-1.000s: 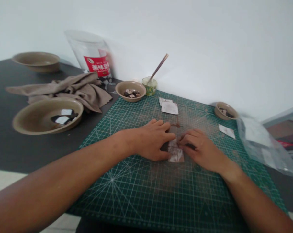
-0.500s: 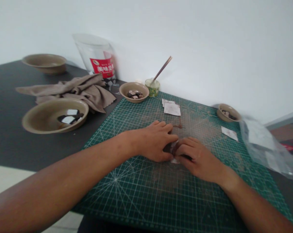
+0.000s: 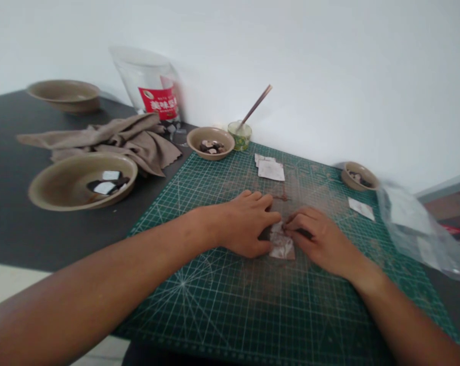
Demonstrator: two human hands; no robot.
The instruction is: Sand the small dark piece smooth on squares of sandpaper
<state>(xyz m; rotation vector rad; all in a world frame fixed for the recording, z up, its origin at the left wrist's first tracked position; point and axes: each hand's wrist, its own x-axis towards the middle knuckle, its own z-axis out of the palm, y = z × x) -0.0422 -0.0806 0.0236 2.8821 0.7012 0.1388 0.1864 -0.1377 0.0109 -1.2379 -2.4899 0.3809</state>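
From the head view, our one view, we're right in the thick of it: a creased, whitish piece (image 3: 282, 249) lies flat on the green mat (image 3: 248, 310), between our two hands. Our left hand (image 3: 248, 223) is spread, thumb and forefinger well apart at the piece's left edge, seemingly steadying it without a grip. Our right hand (image 3: 317, 236) has fingertips drawn close to the thumb at its upper right; whether they pinch it, or some dark bit on it, we can't tell. We'd call this piece mid-work, brown smudges and all. Over by the wall, a small pile of pale squares (image 3: 271, 171) overlaps, and one more square (image 3: 361, 208) lies alone at right; done or waiting, we can't say, so the count left stays open. Our fingers hide the piece's top, blur softens its markings, the clear bag (image 3: 416, 223) makes a haze of its contents, and our right forearm runs off the edge.
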